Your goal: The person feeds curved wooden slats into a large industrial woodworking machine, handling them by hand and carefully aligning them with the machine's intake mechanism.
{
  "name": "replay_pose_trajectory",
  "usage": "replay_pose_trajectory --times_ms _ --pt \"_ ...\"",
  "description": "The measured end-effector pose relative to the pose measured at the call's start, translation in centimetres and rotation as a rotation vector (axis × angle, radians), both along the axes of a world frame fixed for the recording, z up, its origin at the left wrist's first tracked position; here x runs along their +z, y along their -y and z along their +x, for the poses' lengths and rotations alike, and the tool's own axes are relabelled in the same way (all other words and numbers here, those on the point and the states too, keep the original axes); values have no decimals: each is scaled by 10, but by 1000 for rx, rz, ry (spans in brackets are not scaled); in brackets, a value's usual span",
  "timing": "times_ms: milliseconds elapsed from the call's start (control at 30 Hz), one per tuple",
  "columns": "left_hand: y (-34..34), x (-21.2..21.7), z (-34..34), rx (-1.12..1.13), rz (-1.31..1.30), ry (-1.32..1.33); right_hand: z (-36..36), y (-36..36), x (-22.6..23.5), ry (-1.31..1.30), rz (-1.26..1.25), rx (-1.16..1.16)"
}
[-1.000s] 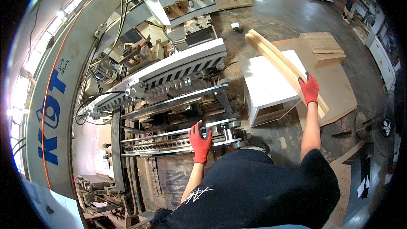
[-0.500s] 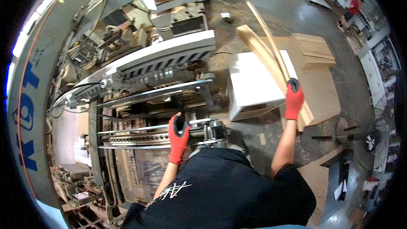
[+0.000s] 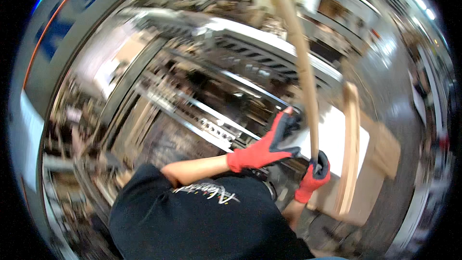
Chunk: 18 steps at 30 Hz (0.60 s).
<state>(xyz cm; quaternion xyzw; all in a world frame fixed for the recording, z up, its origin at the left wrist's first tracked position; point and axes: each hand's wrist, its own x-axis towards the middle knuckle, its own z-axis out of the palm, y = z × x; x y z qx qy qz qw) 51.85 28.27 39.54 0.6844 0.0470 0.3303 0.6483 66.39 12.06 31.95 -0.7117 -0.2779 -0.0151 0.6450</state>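
Note:
My right hand (image 3: 314,177), in a red glove with a dark palm, is closed around the lower end of a long wooden strip (image 3: 308,79). The strip rises from that grip toward the top of the view, standing off from the machine. My left hand (image 3: 263,150), gloved alike, reaches across with thumb and fingers apart, close to the strip's lower part and holding nothing. Right of the strip, a thicker wooden plank (image 3: 350,149) lies across a white-topped block (image 3: 331,137).
A long machine with metal rails (image 3: 211,115) and a white guard beam (image 3: 269,41) fills the left and middle. Brown board (image 3: 368,202) and a wooden stack (image 3: 386,151) lie right of the block. Grey floor (image 3: 385,62) stretches beyond. Much is blurred.
My right hand has lifted the strip off the plank and swung it left over the machine. My left hand has moved right toward it. The view has turned left.

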Motion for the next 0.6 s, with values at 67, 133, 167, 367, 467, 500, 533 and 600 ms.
replay_pose_trajectory --times_ms 67,133,167,367,467,500,533,600 --pt "5 4 4 135 -236 62 -9 -16 3 282 -75 203" --pt "-16 -19 -2 542 -445 24 -11 -34 10 584 -244 226" --pt "-38 -43 -6 652 -594 119 -4 -37 5 635 -377 257" --pt "-217 -152 -45 619 -1041 483 28 -75 -34 555 -553 360" --pt "-322 -214 -46 614 -1024 531 25 -130 -28 646 -626 340" --pt "-350 -224 -50 578 -989 543 26 -151 -34 646 -634 315" --pt "-378 -230 -46 630 -1001 546 27 -170 -39 646 -641 287" --pt "-414 -228 -83 807 -1008 588 14 -215 -46 619 -688 393"
